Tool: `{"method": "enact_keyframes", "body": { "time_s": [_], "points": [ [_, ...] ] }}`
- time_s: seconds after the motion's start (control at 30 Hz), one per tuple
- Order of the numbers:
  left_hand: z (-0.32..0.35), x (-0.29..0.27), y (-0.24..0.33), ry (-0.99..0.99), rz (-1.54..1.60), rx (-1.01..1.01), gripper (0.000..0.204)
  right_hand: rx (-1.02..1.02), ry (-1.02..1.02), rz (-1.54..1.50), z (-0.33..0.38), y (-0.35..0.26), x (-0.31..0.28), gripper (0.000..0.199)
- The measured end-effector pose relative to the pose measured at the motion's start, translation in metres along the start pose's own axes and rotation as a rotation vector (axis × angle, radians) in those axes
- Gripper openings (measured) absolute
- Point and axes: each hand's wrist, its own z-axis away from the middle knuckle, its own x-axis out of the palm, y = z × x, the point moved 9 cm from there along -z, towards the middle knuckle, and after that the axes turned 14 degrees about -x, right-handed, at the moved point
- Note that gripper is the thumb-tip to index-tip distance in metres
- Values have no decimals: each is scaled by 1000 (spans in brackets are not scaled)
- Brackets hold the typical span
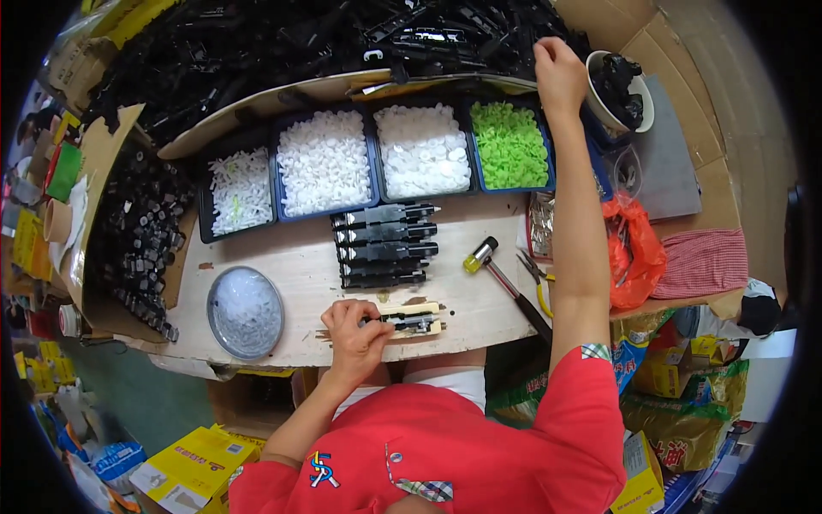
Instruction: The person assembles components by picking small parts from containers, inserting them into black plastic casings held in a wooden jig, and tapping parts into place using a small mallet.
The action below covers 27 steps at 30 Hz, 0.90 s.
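My left hand pinches a black plastic part on the wooden jig — my right hand, fingers curled closed, reaches beyond the green-clip tray.

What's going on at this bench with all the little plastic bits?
A person in a red shirt sits at a wooden bench. The left hand steadies a black part lying on a small wooden block near the front edge. The right hand reaches far back, closed, by the heap of black parts. Four black pieces lie in a row mid-bench, behind them trays of white and green bits. A hammer lies unused.
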Motion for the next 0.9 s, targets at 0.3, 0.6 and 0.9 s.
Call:
{"method": "enact_keyframes", "body": {
  "time_s": [0.3, 0.6, 0.9],
  "points": [
    [1, 0, -1, -13, 15, -2, 10, -610, -746, 425, -24, -46, 85, 32],
    [10, -3, 0, 5, -2, 29, 8, -403, -315, -202, 11, -28, -10, 29],
    [7, -31, -16, 46, 129, -22, 58, -501, -728, -541, 235, -210, -59, 37]
  ]
}}
